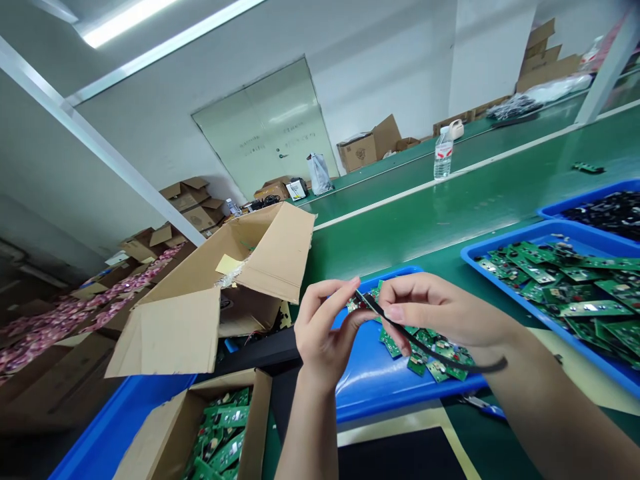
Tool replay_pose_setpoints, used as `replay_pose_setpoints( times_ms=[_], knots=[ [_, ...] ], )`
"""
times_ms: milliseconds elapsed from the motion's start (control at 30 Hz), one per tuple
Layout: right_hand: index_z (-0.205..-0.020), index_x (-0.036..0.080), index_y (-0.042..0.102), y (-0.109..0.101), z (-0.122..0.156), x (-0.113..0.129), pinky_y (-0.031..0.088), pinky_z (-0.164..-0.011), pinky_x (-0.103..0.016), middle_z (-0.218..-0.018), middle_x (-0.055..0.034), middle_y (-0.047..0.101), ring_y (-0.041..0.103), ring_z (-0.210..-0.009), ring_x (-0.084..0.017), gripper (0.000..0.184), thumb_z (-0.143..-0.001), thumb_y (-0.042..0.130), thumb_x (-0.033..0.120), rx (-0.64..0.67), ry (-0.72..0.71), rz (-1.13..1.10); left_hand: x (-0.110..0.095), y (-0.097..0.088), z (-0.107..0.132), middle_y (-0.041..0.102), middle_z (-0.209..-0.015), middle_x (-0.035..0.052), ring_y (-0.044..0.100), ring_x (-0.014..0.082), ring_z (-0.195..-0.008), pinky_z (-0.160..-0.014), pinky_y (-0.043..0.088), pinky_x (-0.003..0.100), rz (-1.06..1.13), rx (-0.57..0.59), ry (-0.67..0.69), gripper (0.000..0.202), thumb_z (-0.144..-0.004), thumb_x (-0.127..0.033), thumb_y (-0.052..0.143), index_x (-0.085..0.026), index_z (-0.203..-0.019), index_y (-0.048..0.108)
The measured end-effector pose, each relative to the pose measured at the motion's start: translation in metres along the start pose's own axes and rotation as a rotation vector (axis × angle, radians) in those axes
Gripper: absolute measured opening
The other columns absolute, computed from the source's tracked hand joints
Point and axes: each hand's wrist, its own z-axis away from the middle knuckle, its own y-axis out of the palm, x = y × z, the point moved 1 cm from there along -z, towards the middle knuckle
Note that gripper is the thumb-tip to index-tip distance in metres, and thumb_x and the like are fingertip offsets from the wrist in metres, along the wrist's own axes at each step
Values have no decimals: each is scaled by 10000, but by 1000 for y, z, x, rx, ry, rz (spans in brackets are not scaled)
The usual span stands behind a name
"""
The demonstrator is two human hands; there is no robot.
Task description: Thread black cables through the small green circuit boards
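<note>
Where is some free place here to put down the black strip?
Free: the bare left half of the near blue tray, beside the left hand; also the green belt between the trays and the water bottle. Crowded: the right blue tray, full of circuit boards, and the cardboard boxes.

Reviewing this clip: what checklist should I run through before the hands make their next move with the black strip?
1. Left hand pinches one end of the black strip: ok.
2. Right hand grips the strip further along: ok.
3. Strip's loose end is free of the circuit boards: cannot tell.
4. Blue tray lies under both hands: ok.
5. Water bottle stands upright, far from the hands: ok.
</note>
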Motion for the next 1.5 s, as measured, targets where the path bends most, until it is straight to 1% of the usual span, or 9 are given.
replay_pose_setpoints(
  times_ms=[233,500,633,767,867,967,1100,1400,1500],
  knots=[
    [-679,187,485,-3,-2,-1,478,-550,-230,-602,39,533,555,-531,-89,264,-824,625,358,-55,-24,65,2,0,2,630,-973,53,661,160,-862,-746,601,282,218,134,-131,443,-832,-289,707,-295,-1267,627],
    [-851,215,542,12,6,-3,507,-649,-238,-761,-5,634,621,-717,-134,47,-884,546,248,-548,-379,625,-6,6,-2,627,-1004,54,661,149,-918,-735,609,223,380,134,-294,373,-864,-273,672,-303,-1235,650],
    [-1125,222,485,5,6,-7,556,-749,-335,-870,-29,661,667,-819,-191,369,-834,658,369,-708,-377,628,-8,6,-5,651,-979,54,680,148,-863,-710,603,228,469,81,-317,329,-870,-287,670,-279,-1199,677],
    [-1098,216,583,-1,7,-3,558,-833,-354,-1041,-78,675,662,-973,-214,273,-871,633,357,-574,-456,652,-5,5,-2,667,-1033,65,684,143,-835,-654,582,212,564,45,-346,346,-885,-287,652,-303,-1231,657],
    [-1034,208,628,4,7,0,547,-831,-352,-1027,-82,686,655,-964,-214,157,-897,595,278,-523,-545,724,-1,6,2,681,-1090,89,663,184,-955,-756,580,264,572,66,-395,357,-885,-310,648,-301,-1242,652],
    [-972,212,630,8,5,-1,535,-817,-336,-971,-65,691,656,-930,-197,93,-912,559,222,-548,-619,756,0,7,5,679,-1128,98,645,204,-1010,-841,558,311,612,98,-469,363,-887,-348,640,-296,-1246,652],
    [-864,222,599,9,3,-2,528,-749,-306,-863,-40,680,654,-821,-170,92,-912,537,174,-613,-676,814,-2,8,5,682,-1077,92,644,183,-930,-807,548,307,697,147,-555,368,-879,-391,643,-288,-1231,664],
    [-871,222,589,6,3,1,534,-721,-310,-820,-42,684,657,-797,-172,131,-898,548,101,-723,-852,1067,0,11,4,703,-1021,101,651,222,-955,-881,543,394,822,218,-636,362,-815,-412,712,-249,-1138,725],
    [-876,215,603,6,1,-1,539,-727,-322,-839,-55,687,656,-809,-179,131,-907,541,103,-741,-865,1113,-1,10,1,707,-1030,109,681,210,-874,-811,576,378,875,287,-678,276,-826,-395,703,-226,-1036,762]
  ],
)
